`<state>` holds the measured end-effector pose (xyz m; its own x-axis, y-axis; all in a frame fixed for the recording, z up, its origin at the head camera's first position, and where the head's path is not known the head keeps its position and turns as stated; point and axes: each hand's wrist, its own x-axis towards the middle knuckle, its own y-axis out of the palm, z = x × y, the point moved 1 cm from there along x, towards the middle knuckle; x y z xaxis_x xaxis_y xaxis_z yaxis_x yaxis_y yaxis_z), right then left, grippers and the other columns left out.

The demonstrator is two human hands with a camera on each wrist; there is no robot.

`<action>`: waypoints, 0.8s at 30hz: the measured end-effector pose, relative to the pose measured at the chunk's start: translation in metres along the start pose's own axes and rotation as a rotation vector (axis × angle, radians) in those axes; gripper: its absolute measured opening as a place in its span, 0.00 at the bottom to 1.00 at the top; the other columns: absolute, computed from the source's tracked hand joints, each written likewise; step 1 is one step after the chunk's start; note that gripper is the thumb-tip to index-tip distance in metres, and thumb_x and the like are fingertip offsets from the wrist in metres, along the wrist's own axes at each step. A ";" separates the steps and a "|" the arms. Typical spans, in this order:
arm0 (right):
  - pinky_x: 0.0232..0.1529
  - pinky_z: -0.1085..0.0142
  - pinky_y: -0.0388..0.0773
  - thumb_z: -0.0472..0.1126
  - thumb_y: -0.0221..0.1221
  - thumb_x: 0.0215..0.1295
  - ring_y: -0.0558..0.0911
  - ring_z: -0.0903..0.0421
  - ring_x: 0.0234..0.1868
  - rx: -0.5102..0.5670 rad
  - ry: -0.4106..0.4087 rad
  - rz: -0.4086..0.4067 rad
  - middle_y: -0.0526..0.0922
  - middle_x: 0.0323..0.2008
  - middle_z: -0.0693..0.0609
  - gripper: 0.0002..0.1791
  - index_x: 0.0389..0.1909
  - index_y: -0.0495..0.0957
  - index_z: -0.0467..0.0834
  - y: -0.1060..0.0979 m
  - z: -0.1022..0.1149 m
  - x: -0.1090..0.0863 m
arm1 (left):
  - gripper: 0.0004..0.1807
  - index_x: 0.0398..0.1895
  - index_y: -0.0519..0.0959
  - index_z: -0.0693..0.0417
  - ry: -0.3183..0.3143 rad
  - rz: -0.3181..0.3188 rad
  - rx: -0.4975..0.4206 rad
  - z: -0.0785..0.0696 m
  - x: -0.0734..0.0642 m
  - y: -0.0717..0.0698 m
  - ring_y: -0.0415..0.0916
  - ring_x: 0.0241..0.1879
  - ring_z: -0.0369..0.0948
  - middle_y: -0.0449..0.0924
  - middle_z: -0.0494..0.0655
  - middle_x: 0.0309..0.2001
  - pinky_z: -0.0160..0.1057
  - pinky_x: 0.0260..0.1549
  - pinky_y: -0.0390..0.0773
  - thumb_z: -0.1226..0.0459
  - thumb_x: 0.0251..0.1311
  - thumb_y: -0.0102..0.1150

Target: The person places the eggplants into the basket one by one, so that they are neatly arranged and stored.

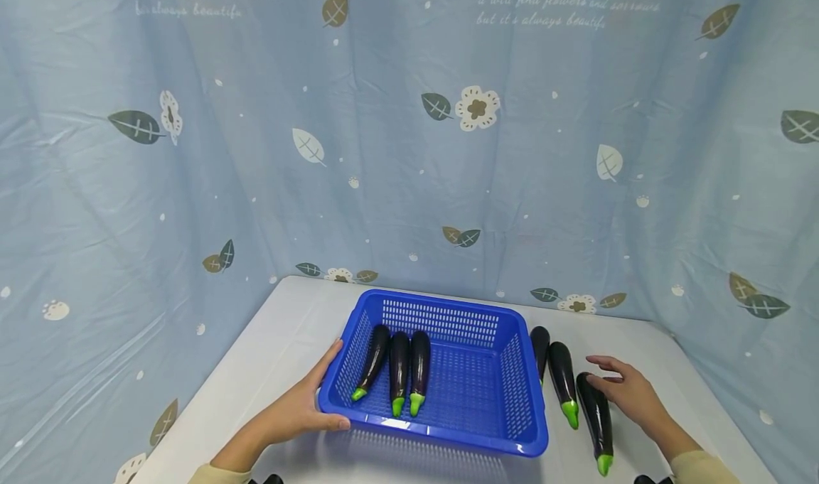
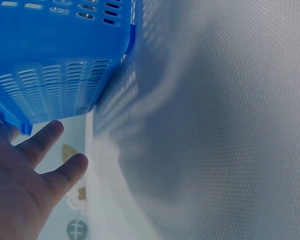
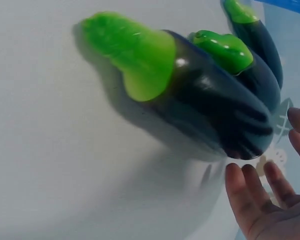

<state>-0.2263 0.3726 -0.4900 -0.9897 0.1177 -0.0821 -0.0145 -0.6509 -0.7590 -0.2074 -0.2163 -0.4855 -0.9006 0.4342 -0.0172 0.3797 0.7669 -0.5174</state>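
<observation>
A blue plastic basket (image 1: 441,441) stands on the white table with three dark eggplants (image 1: 399,370) side by side in its left half. My left hand (image 1: 297,406) holds the basket's near left corner, thumb at the front rim and forefinger along the left side. In the left wrist view, other fingers (image 2: 65,175) stick out straight beside the basket. Right of the basket lie three more eggplants, including a middle one (image 1: 563,384). My right hand (image 1: 630,391) is over the top end of the outermost eggplant (image 1: 596,423), fingers spread and slightly bent, gripping nothing.
The eggplant nearest the basket (image 1: 540,342) lies against its right wall, partly hidden by the rim. A light blue curtain (image 1: 397,150) with leaves and flowers hangs behind and beside the white table (image 1: 281,327).
</observation>
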 end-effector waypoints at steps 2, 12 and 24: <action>0.48 0.48 0.84 0.49 0.61 0.71 0.73 0.25 0.61 0.031 0.019 0.022 0.62 0.66 0.22 0.34 0.69 0.67 0.33 0.000 -0.003 -0.002 | 0.71 0.83 0.33 0.33 -0.002 0.002 0.000 0.000 0.001 0.000 0.47 0.76 0.66 0.34 0.59 0.82 0.67 0.66 0.61 0.52 0.48 0.80; 0.47 0.47 0.84 0.53 0.63 0.69 0.71 0.24 0.63 0.135 0.074 0.114 0.58 0.69 0.21 0.39 0.72 0.64 0.35 0.002 -0.010 -0.009 | 0.71 0.83 0.33 0.36 -0.005 -0.002 0.001 0.004 0.003 0.000 0.46 0.77 0.65 0.35 0.58 0.82 0.69 0.67 0.59 0.52 0.49 0.80; 0.48 0.47 0.83 0.51 0.66 0.67 0.70 0.24 0.63 0.185 0.093 0.146 0.54 0.70 0.21 0.38 0.71 0.65 0.36 0.003 -0.011 -0.012 | 0.70 0.83 0.32 0.31 -0.008 0.001 -0.002 0.006 0.002 0.001 0.45 0.77 0.65 0.34 0.58 0.82 0.67 0.67 0.59 0.52 0.49 0.79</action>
<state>-0.2126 0.3772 -0.4987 -0.9659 0.0753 -0.2476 0.0933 -0.7912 -0.6045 -0.2106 -0.2177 -0.4909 -0.9020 0.4311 -0.0243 0.3806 0.7674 -0.5160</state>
